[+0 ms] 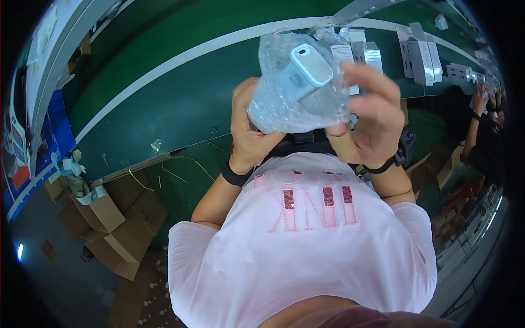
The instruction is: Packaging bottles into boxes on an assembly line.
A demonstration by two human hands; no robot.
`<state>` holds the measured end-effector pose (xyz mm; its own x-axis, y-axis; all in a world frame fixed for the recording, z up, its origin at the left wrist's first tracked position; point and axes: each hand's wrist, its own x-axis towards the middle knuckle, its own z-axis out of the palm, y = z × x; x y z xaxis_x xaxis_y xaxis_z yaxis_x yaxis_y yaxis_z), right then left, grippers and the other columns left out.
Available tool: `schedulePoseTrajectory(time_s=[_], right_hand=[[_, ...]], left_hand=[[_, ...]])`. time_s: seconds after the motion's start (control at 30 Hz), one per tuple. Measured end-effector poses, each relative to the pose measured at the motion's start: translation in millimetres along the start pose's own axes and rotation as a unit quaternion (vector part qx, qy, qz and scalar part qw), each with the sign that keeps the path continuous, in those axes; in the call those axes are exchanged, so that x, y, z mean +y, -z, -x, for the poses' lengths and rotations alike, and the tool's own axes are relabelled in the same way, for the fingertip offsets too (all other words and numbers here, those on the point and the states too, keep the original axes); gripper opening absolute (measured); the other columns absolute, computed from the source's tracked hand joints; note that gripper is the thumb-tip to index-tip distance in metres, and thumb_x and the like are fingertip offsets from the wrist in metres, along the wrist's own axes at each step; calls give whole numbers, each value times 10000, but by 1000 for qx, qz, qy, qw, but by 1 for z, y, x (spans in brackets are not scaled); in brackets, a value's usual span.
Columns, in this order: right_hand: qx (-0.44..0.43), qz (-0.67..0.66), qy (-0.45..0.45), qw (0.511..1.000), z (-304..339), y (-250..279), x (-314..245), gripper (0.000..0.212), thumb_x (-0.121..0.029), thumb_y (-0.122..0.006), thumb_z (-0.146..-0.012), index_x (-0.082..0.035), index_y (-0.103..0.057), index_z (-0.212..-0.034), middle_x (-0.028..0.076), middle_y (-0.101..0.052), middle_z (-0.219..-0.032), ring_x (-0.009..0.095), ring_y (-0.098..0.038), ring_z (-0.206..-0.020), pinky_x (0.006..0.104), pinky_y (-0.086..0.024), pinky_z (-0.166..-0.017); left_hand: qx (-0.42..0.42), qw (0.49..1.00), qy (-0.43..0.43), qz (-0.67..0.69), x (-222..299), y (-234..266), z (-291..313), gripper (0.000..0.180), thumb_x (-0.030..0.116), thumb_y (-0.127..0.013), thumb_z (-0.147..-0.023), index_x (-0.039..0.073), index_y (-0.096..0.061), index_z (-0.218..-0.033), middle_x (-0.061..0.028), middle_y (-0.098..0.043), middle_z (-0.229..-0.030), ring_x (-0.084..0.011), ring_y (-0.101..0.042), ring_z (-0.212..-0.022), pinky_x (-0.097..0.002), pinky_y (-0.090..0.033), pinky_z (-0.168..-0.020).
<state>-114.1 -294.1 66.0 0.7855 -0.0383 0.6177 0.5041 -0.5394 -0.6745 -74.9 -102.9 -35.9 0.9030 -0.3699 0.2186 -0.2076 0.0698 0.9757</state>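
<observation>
A light-blue, round-edged device [310,64] with a small port-like slot in its pale end sits in a clear, crinkled plastic bag [268,104]. Its end points up and toward the right; the plastic covers its lower part. My left hand [249,126] is closed around the bag's lower left side, thumb along the bottom. On the right of the bag, my right hand [377,115] has its fingers apart and curved toward the plastic, a little smeared by motion. Whether its fingertips touch the bag is hard to make out.
Below my hands runs a green workbench [180,117] with a pale rail along it. White boxes [421,60] stand at the far right. Opened cardboard boxes [117,229] lie at the lower left. A co-worker's arm [474,123] reaches in at the right edge.
</observation>
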Motion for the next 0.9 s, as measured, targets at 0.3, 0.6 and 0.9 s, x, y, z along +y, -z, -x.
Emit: schedulePoseTrajectory(time_s=[0.3, 0.6, 0.9], right_hand=[[-59, 110, 10, 992, -18, 20, 7, 644, -365, -812, -659, 15, -625, -1145, 168, -602, -1106, 323, -572, -931, 372, -499, -810], [-61, 133, -101, 984, 45, 29, 31, 916, -422, -834, -653, -6, -440, -1368, 203, -449, -1337, 335, -568, -1096, 376, -463, -932], [287, -365, -557, 688, 88, 108, 133, 327, -202, -608, -893, 15, -537, -1128, 177, -634, -970, 303, -636, -925, 451, -493, -886]], left_hand=[[-35, 997, -41, -56, 6, -15, -11, 737, 68, -820, -601, 42, -498, -1263, -195, -503, -1199, -330, -528, -1084, -393, -441, -917], [-139, 983, -3, -117, 7, -45, -7, 768, 95, -806, -619, 71, -495, -1321, -198, -473, -1199, -368, -479, -1117, -419, -429, -938], [-37, 968, 202, -147, -106, -71, -21, 851, 456, -745, -749, -69, -410, -1330, -253, -480, -1238, -402, -484, -1151, -419, -417, -970]])
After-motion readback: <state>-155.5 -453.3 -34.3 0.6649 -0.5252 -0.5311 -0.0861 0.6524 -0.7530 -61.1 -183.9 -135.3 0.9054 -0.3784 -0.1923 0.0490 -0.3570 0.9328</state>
